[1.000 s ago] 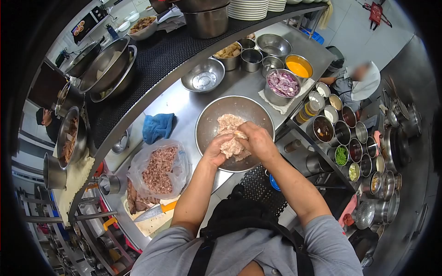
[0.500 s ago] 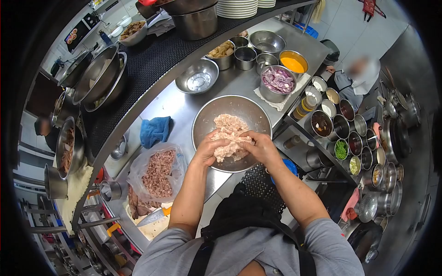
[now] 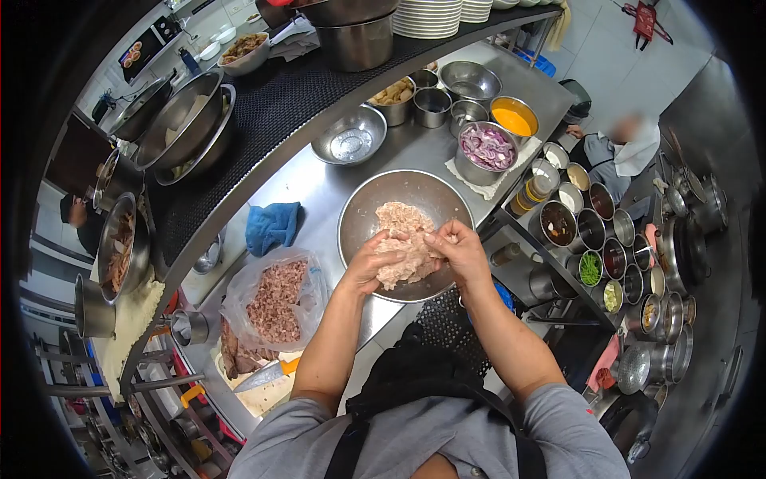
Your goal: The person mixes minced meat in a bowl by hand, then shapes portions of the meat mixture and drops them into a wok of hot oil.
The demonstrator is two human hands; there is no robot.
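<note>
Pale pink minced meat [image 3: 407, 217] lies in a wide steel bowl [image 3: 359, 209]. Over the bowl's near half, my left hand [image 3: 372, 262] cups a clump of the meat from the left, fingers curled against it. My right hand [image 3: 459, 251] pinches the right side of the same clump, its thumb and fingers drawn together. To the left of the bowl, a clear plastic bag [image 3: 238, 297] holds coarser, redder chopped meat [image 3: 275, 302]. A knife with an orange handle [image 3: 289, 366] rests on a cutting board [image 3: 275, 393] beside darker meat pieces [image 3: 233, 350].
A blue cloth [image 3: 272, 227] and an empty steel bowl [image 3: 349, 136] sit beyond. Sliced onions [image 3: 487, 148] and orange liquid [image 3: 514, 116] fill containers at back right. A raised shelf [image 3: 263, 104] crosses the left. A co-worker [image 3: 618, 152] stands at the right.
Both hands have stayed over the bowl, working the clump. My right hand has lifted slightly and drawn back to the right, its fingers now pinched. The view has shifted a little.
</note>
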